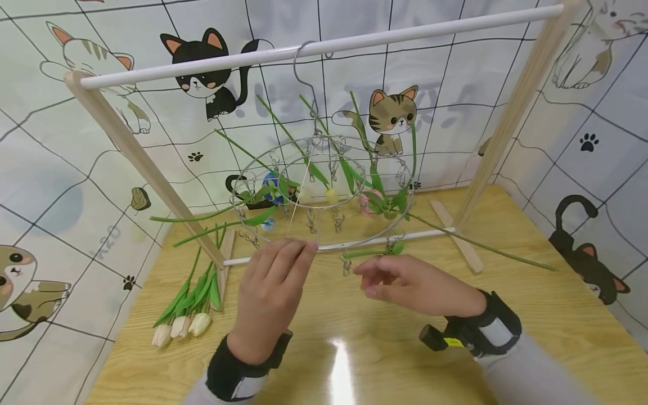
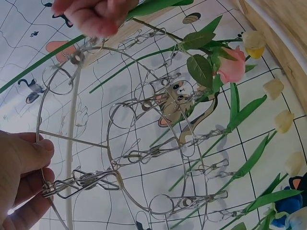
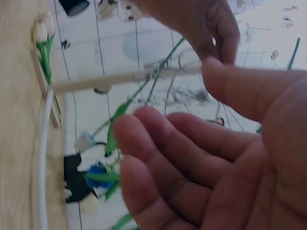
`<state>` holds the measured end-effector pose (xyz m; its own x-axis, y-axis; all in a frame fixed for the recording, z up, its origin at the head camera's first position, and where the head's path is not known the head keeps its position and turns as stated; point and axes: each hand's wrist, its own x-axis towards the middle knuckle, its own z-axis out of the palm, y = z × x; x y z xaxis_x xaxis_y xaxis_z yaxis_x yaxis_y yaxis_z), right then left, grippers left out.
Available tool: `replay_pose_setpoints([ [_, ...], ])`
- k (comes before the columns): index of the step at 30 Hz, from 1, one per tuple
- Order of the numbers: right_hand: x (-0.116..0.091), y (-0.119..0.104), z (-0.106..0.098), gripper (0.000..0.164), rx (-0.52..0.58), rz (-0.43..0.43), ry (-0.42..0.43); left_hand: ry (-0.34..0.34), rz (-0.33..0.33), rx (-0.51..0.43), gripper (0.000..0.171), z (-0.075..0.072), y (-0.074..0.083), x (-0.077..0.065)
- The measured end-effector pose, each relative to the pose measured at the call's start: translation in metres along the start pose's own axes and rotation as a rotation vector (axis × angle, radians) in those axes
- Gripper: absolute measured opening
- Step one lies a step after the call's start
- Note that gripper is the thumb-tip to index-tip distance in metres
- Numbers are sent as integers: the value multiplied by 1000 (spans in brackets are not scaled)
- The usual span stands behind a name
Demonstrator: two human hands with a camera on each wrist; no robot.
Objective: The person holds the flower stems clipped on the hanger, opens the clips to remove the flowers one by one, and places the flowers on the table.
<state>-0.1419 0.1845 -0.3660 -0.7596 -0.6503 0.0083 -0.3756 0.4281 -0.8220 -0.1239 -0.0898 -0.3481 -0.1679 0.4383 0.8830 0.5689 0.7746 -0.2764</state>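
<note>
A round wire clip hanger (image 2: 39,112) hangs by its hook (image 1: 296,64) from a white rail. My left hand (image 1: 273,292) pinches the near part of its outer ring between thumb and fingers. Beside a small wire clip (image 1: 346,264) at the front right, my right hand (image 1: 425,287) has loosely bent fingers and holds nothing. Just beyond its fingertips is a green stem (image 1: 367,254). Clipped flowers hang head down around the rings: a blue flower (image 1: 273,188), a yellow tulip (image 1: 331,196) and a pink rose (image 2: 231,64).
The stand has a white top rail (image 1: 202,66), wooden posts (image 1: 511,107) and a white lower bar (image 1: 430,236). White tulips (image 1: 180,327) lie on the wooden table (image 1: 314,349) at the left. A long stem (image 1: 486,247) sticks out to the right. Behind is a cat-patterned backdrop (image 1: 283,73).
</note>
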Motion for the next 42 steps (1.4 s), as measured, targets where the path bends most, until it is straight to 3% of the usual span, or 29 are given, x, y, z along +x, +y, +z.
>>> replay_pose_setpoints([
  [5, -7, 8, -16, 32, -135, 21, -24, 16, -28, -29, 18, 0, -5, -2],
  [10, -8, 24, -33, 9, -237, 17, 30, 6, -43, -50, 19, -2, -9, -4],
  [14, -13, 35, -51, 10, -316, 78, 76, -1, -50, -67, 21, -4, -13, -5],
  [17, -19, 40, -64, 14, -417, 136, 157, -3, -59, -76, 23, -5, -15, -7],
  [19, -21, 41, -70, 16, -481, 135, 282, -4, -69, -83, 26, -6, -17, -8],
  [22, -20, 41, -71, 15, -526, 44, 554, -9, -85, -88, 29, -6, -20, -10],
  [25, -12, 39, -66, 18, -551, -173, 822, -15, -94, -92, 29, -5, -24, -12],
  [28, -2, 38, -57, 27, -575, -405, 978, -17, -99, -106, 27, -2, -29, -14],
  [31, 10, 38, -49, 30, -568, -578, 1043, -11, -113, -128, 27, -1, -34, -16],
  [34, 18, 39, -42, 20, -542, -684, 1046, -1, -128, -146, 27, 0, -38, -18],
  [39, 24, 39, -32, 32, -550, -755, 1010, 3, -142, -128, 23, 2, -45, -20],
  [42, 25, 35, -27, 31, -555, -777, 1002, -8, -159, -120, 21, 3, -48, -21],
])
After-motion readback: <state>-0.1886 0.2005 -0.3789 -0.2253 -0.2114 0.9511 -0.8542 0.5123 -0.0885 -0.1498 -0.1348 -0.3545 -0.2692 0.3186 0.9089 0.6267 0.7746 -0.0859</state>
